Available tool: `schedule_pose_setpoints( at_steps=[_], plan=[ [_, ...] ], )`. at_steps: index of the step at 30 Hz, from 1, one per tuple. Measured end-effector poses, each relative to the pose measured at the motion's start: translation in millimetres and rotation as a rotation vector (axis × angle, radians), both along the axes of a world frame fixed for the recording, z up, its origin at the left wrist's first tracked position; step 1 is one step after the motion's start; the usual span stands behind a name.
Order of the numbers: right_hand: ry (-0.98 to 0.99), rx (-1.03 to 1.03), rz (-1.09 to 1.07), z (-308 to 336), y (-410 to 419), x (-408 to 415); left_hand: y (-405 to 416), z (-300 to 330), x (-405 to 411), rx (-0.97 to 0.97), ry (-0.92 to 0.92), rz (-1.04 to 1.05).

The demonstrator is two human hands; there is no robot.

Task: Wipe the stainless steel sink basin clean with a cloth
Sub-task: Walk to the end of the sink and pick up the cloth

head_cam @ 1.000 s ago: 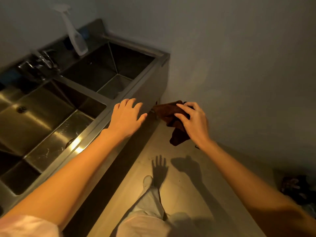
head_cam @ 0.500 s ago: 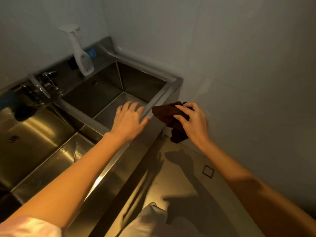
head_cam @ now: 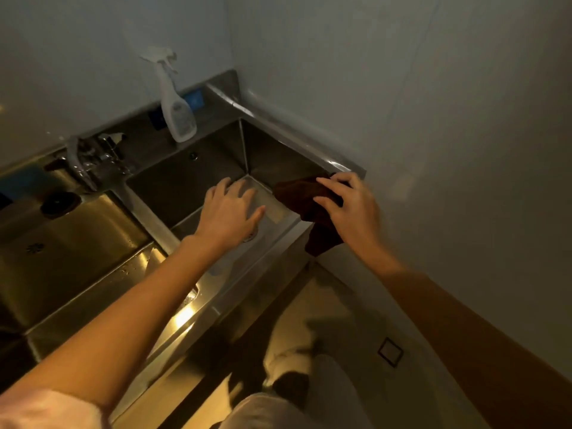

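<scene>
Left hand [head_cam: 230, 209] reaches out flat, fingers spread and holding nothing, above the right-hand stainless steel sink basin [head_cam: 185, 184]. Going left to right: a second steel basin [head_cam: 71, 233] sits at far left with a chrome tap [head_cam: 83, 159] behind the divider, then a white plastic spray bottle [head_cam: 176, 103] stands on the back ledge against the wall. Further right, the right hand [head_cam: 349, 209] grips a bunched dark brown cloth [head_cam: 309, 199], which hangs over the basin's front right corner.
</scene>
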State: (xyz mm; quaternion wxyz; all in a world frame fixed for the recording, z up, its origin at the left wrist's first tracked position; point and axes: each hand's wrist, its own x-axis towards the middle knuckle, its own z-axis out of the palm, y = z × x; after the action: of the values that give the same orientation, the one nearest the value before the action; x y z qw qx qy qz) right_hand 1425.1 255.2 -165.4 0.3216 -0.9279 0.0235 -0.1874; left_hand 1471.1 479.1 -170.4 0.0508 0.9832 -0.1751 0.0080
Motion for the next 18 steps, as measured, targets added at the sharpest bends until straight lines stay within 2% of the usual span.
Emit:
schedule_pose_setpoints(
  at_steps=[10,18],
  plan=[
    [-0.091,0.039,0.251,41.9,-48.5,106.2,-48.2,34.0,64.1,-0.002,-0.094,0.177],
    [-0.058,0.095,0.434,27.8,-28.4,162.7,-31.7,20.0,54.7,0.019,-0.081,0.407]
  ],
)
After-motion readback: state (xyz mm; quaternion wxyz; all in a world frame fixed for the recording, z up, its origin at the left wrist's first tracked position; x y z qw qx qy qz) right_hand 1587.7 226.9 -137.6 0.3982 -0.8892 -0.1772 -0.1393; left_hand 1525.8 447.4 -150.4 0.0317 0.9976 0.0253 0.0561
